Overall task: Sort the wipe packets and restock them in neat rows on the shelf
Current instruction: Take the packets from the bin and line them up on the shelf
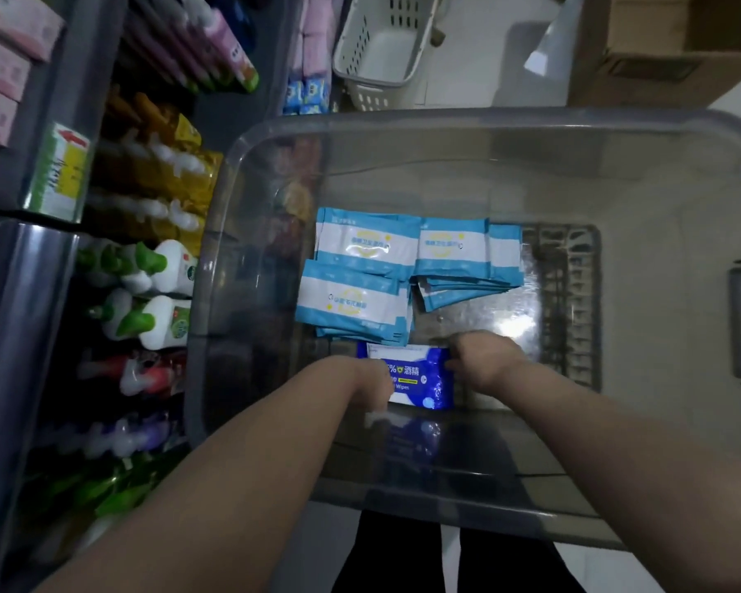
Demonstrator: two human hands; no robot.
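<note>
A clear plastic bin (531, 130) fills the middle of the view. On its floor lie several light-blue-and-white wipe packets (360, 288) in loose stacks, with another stack (458, 258) to their right. Closer to me, against the bin's near wall, sits a dark blue wipe pack (420, 378). My left hand (371, 380) grips its left end. My right hand (484, 361) grips its right end. The fingers of both hands are mostly hidden behind the pack.
Shelves (39, 293) on the left hold bottles with green caps (155, 293), yellow refill pouches (159, 181) and pink boxes (5, 57). A white basket (381, 49) and a cardboard box (668, 44) stand on the floor beyond the bin.
</note>
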